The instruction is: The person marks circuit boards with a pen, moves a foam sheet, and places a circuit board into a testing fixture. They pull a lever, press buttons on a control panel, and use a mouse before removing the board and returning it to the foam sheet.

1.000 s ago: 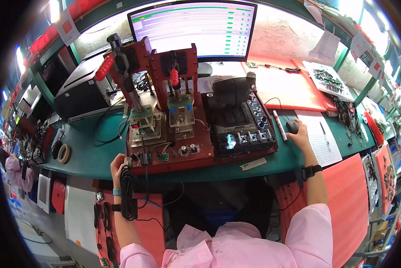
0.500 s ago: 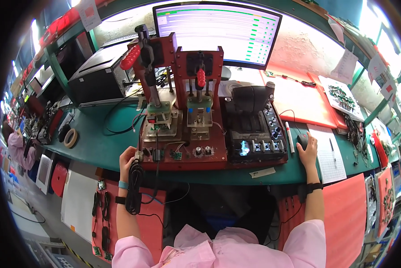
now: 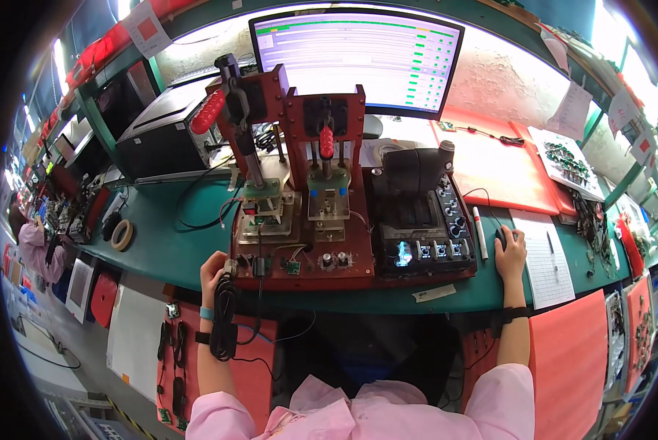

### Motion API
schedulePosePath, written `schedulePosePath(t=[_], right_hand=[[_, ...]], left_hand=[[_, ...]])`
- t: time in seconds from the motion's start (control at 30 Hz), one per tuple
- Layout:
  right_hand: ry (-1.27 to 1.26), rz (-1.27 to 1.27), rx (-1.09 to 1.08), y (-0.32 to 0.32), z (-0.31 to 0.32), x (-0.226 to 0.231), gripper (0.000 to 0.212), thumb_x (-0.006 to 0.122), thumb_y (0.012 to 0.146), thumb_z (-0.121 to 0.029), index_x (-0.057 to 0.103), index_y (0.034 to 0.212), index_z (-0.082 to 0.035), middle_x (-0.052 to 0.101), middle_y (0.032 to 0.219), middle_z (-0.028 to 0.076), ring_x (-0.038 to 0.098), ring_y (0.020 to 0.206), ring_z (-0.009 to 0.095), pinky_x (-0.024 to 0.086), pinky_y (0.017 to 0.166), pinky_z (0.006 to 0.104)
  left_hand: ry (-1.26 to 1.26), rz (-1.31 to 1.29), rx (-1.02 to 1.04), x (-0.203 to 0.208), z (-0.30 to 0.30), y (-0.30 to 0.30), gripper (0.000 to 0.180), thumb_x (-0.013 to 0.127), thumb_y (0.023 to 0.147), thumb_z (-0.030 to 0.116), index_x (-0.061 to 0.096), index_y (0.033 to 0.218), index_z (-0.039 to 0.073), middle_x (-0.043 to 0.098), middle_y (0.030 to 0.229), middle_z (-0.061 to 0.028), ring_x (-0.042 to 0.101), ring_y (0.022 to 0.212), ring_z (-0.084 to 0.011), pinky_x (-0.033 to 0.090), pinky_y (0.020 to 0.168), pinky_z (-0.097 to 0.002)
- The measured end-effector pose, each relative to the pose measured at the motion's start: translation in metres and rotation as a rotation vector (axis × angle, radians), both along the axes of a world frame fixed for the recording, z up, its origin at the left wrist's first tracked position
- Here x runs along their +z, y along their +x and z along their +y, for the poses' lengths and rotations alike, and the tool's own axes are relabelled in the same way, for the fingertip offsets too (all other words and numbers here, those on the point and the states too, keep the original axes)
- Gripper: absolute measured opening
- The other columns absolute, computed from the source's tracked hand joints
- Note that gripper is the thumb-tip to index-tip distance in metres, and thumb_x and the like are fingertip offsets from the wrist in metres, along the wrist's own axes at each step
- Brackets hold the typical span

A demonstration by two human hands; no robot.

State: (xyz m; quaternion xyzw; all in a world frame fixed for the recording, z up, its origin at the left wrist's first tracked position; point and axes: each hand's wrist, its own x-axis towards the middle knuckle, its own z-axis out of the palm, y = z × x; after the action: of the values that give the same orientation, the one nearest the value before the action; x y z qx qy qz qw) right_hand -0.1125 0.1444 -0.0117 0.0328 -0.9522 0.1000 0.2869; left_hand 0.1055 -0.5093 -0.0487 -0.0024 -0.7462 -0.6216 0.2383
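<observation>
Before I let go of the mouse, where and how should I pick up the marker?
Best guess: from above, fingers pinching the marker mid-barrel. It's slim and lies pointing away from you, between the black box and your right hand on the mouse.

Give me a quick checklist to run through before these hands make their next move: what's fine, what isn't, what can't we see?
1. Right hand on the computer mouse: ok.
2. Monitor lit: ok.
3. Red-capped marker clear of the right hand: ok, it lies apart, to its left.
4. Coiled black cable wholly on the green bench: not ok, it hangs past the front edge.
5. Left hand gripping something firmly: cannot tell; it is at the front left corner of the red clamp fixture, its fingers partly hidden.
</observation>
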Motion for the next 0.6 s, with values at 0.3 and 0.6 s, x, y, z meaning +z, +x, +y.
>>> schedulePosePath(t=[0.3, 0.6], right_hand=[[-0.012, 0.012, -0.067, -0.001, 0.006, -0.003, 0.039, 0.061, 0.083, -0.024, 0.058, 0.120, -0.013, 0.050, 0.117, 0.017, 0.053, 0.105, 0.035, 0.044, 0.088, 0.0450], [-0.022, 0.024, -0.091, -0.001, 0.007, -0.006, 0.038, 0.061, 0.082, -0.022, 0.058, 0.119, -0.012, 0.051, 0.116, 0.018, 0.053, 0.105, 0.035, 0.044, 0.089, 0.0447]], left_hand=[[-0.025, 0.013, 0.016, 0.003, 0.008, -0.002, 0.025, 0.053, 0.082, 0.001, 0.054, 0.105, -0.007, 0.061, 0.096, -0.0075, 0.058, 0.090, -0.0132, 0.045, 0.082, -0.0246], [-0.010, 0.040, 0.016, 0.011, 0.017, -0.004, 0.024, 0.059, 0.087, 0.018, 0.053, 0.099, -0.001, 0.053, 0.084, 0.0036, 0.047, 0.072, -0.0028, 0.038, 0.063, -0.0172]])
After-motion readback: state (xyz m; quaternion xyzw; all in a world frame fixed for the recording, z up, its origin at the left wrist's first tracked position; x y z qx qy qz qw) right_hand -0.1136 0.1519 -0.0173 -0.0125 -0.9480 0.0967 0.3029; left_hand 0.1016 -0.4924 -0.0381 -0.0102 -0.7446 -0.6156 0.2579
